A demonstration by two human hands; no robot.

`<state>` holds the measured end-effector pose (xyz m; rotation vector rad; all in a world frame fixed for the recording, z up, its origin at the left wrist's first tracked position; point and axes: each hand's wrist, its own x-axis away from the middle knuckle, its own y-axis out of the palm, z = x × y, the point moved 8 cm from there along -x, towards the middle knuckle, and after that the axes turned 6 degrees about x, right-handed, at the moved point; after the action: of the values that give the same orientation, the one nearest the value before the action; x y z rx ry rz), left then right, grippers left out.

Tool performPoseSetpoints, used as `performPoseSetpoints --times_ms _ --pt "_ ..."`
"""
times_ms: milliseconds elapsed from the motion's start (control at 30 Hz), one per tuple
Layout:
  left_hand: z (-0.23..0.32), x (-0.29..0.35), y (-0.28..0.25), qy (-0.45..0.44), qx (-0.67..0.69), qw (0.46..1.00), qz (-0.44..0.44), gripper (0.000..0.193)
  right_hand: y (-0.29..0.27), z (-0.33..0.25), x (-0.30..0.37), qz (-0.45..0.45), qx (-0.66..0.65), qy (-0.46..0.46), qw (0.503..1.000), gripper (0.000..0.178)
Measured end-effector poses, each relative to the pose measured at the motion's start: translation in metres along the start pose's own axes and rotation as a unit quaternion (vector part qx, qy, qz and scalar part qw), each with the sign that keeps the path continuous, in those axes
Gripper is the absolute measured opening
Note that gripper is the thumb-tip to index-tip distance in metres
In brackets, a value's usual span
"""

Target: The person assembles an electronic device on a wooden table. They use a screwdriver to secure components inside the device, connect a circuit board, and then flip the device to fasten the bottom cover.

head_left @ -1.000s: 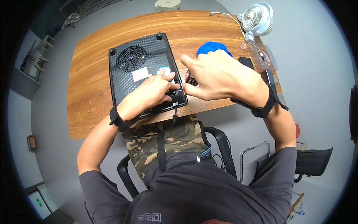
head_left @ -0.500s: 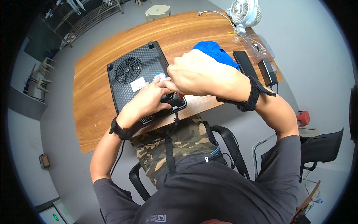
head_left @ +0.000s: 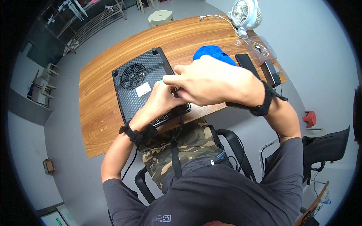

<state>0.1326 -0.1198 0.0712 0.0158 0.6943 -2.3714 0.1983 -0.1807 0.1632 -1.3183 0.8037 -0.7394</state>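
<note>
An upside-down black appliance, likely an induction cooker (head_left: pixel 145 71), lies on the table with its textured underside up. It has a round fan grille (head_left: pixel 133 76), a white label (head_left: pixel 143 89) and corner feet. My left hand (head_left: pixel 163 98) is bent over its near right part, fingers closed around something I cannot make out. Against it, my right hand (head_left: pixel 211 81) is curled shut, thumb and fingers meeting the left fingertips. A small dark reddish bit shows between the hands; what they grip is mostly hidden.
Right of the cooker are a blue cloth (head_left: pixel 213 54), a long black case (head_left: pixel 248 64), a black box (head_left: pixel 270 73), a clear plastic tray (head_left: pixel 260 49) and a white fan (head_left: pixel 244 15) with its cable. A camouflage bag (head_left: pixel 188 141) lies on my lap by the table edge (head_left: pixel 211 107).
My right hand has shifted slightly downward and turned, covering more of the spot between the hands. My left fingers have drawn in closer to it. The whole view has moved a little.
</note>
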Motion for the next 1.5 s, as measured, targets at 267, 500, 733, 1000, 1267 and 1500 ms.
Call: performPoseSetpoints --times_ms 267,500,733,1000,1267,1500 --pt "0.001 0.003 0.000 -0.005 0.034 0.997 -0.067 0.034 0.013 0.006 -0.006 -0.001 -0.025 0.012 1.000 0.028" --pt "0.012 0.005 -0.003 0.001 0.009 1.000 -0.019 0.036 0.021 0.005 -0.003 0.008 -0.006 0.039 0.999 0.036" --pt "0.007 0.004 0.002 -0.033 0.071 0.994 -0.078 0.030 0.015 0.008 -0.001 -0.007 -0.064 -0.012 0.998 0.031" --pt "-0.014 0.000 0.004 0.003 0.048 0.998 -0.039 0.038 0.021 0.008 -0.010 0.050 0.030 0.044 0.997 0.037" --pt "-0.015 0.004 0.006 -0.032 0.079 0.993 -0.079 0.029 0.005 0.006 -0.002 0.027 -0.037 -0.036 0.998 0.028" --pt "-0.017 0.006 0.006 0.010 0.087 0.996 -0.026 0.037 0.017 0.004 -0.011 0.017 0.019 0.027 0.999 0.035"
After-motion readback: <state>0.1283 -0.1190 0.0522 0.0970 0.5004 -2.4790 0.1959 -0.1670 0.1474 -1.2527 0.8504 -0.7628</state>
